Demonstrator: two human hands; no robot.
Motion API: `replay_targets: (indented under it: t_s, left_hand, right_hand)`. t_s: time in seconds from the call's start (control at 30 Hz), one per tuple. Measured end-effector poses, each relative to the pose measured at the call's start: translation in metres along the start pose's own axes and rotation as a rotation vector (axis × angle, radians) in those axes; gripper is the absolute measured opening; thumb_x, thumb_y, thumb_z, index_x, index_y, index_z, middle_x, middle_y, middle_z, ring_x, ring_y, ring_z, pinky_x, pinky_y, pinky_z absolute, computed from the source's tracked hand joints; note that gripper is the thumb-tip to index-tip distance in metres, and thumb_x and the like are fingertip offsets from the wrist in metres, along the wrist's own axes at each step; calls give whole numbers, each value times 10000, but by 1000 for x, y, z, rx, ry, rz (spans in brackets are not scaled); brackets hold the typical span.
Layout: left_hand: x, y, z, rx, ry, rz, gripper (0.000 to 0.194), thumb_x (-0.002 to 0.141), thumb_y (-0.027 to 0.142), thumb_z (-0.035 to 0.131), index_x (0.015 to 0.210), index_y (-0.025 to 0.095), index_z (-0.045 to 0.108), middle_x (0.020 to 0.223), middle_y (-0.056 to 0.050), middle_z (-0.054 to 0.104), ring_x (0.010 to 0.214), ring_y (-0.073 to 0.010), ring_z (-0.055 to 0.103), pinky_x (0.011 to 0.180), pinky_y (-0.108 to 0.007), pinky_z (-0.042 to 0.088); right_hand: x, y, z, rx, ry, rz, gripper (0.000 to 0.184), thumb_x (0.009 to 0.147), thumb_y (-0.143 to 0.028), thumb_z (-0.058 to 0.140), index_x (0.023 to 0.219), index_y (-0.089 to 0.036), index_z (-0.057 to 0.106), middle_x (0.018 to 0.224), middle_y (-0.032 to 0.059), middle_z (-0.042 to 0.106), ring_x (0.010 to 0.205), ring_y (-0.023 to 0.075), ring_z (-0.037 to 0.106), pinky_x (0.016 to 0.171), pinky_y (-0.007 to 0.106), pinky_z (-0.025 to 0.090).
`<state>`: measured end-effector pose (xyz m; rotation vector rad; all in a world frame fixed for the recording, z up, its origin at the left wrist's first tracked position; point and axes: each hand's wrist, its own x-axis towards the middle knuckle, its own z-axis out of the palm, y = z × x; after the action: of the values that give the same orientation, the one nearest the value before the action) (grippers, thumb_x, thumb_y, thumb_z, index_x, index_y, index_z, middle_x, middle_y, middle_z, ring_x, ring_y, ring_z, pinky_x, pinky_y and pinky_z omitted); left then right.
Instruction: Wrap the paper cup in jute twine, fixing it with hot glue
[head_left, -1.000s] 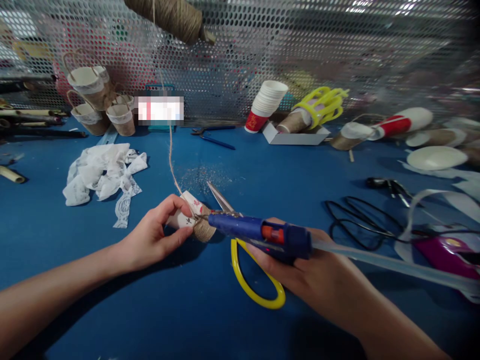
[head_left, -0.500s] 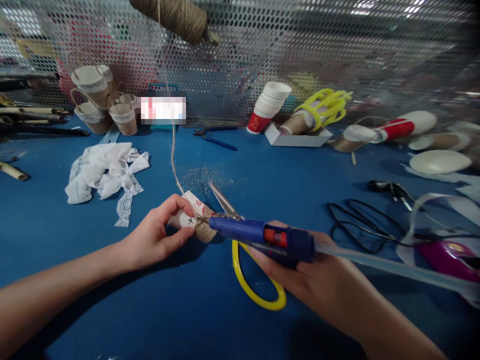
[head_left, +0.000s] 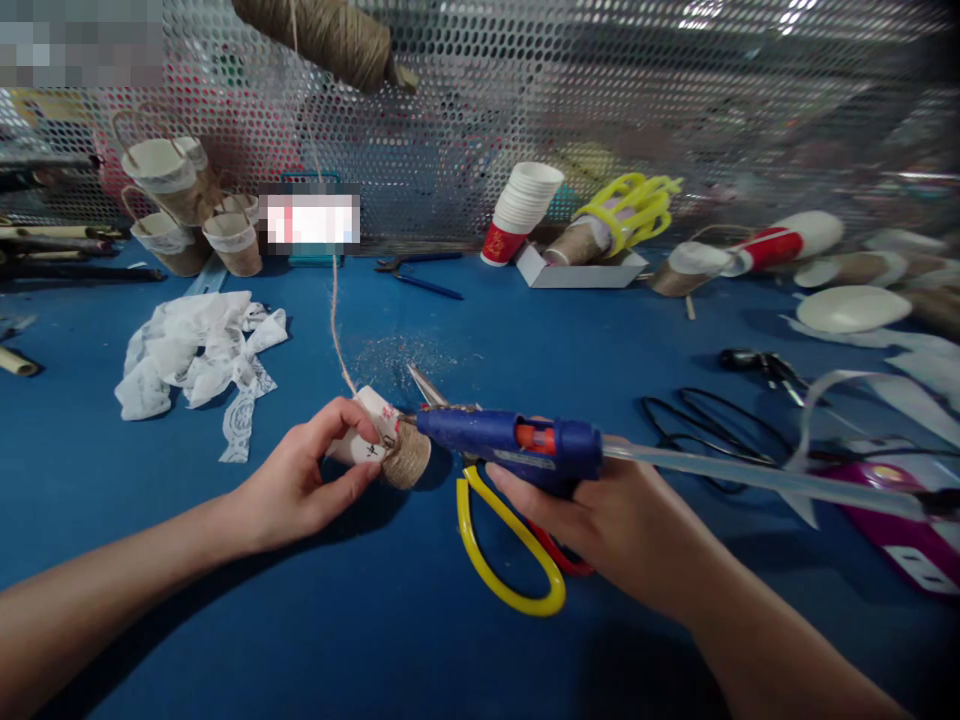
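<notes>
Between the thumb and fingers of my left hand (head_left: 311, 465) is a paper cup (head_left: 358, 447) lying on its side. Twine wrapping (head_left: 407, 455) covers one end of the cup, and a strand of twine (head_left: 335, 320) runs up from it to a spool (head_left: 322, 40). My right hand (head_left: 600, 520) is closed around a blue glue gun (head_left: 480, 432), whose nozzle points left at the twine-wrapped part. A long clear glue stick (head_left: 697, 463) sticks out of its back. Beneath the gun lie scissors (head_left: 510, 540) with yellow and red handles, partly covered by it and my right hand.
White lace (head_left: 187, 350) lies at left, before several twine-wrapped cups (head_left: 232, 245). Pliers (head_left: 424, 275), stacked paper cups (head_left: 523, 215) and a white box lid (head_left: 581, 272) stand along the mesh panel (head_left: 450, 130). Black cable (head_left: 705, 430) and a purple device (head_left: 870, 500) are at right.
The glue gun's nozzle has lifted off the twine and shifted slightly up, uncovering more of the wrapped part. The whole view has shifted a little. My left hand keeps its hold.
</notes>
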<state>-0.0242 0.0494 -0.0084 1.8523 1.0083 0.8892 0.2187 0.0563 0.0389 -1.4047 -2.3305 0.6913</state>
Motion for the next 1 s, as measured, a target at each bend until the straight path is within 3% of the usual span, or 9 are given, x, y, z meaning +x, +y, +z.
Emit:
replay_targets:
  t_s: [0.43, 0.87, 1.0]
  left_hand:
    - [1, 2, -1, 40, 8, 20, 143, 812, 147, 485, 905, 205, 393, 867, -6, 492, 735, -100, 487, 630, -211, 410]
    - [0, 2, -1, -7, -16, -24, 134, 817, 164, 485, 908, 201, 394, 874, -15, 485, 713, -100, 499, 606, -212, 421]
    - [0, 4, -1, -8, -13, -50, 138, 817, 166, 483, 909, 199, 385, 876, -15, 492, 691, -94, 497, 598, -211, 417]
  right_hand:
    - [-2, 5, -1, -52, 20, -81, 199, 810, -288, 453, 651, -194, 527, 549, -16, 529, 479, 114, 483, 457, 242, 387]
    - [-5, 3, -1, -22, 5, -56, 205, 814, -308, 452, 674, -202, 557, 598, -1, 584, 509, 124, 523, 505, 253, 437]
    - [-6, 1, -1, -44, 24, -85, 205, 812, -294, 419, 718, -221, 586, 683, 24, 618, 603, 152, 562, 577, 280, 462]
